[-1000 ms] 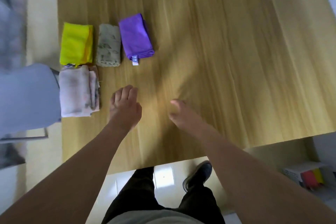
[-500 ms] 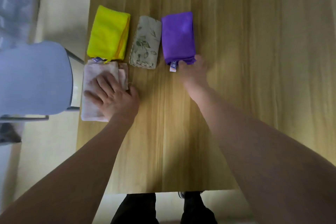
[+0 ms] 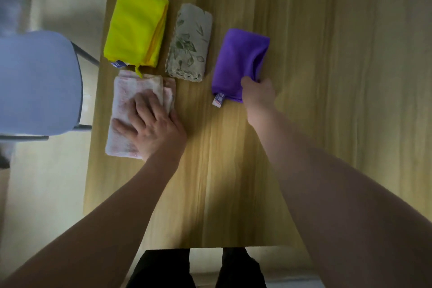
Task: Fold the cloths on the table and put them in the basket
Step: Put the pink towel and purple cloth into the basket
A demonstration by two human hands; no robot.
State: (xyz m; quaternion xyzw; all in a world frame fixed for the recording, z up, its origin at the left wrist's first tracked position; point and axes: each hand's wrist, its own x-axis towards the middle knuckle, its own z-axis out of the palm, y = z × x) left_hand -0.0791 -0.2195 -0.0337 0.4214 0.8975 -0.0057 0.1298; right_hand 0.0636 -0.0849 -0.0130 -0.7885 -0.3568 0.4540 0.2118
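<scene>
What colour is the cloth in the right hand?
Purple. The right hand grips the folded purple cloth, seen best in the head view.

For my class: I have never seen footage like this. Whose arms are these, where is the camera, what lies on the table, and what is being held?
There is no machine here: the arms belong to a person wearing a camera on the head, looking down at a wooden table. Four folded cloths lie on it: a yellow cloth, a leaf-patterned cloth, a purple cloth and a pale pink cloth. The left hand rests flat on the pink one. The right hand has the purple cloth's near edge in its grip. A blue chair stands to the left. No basket is in view.
</scene>
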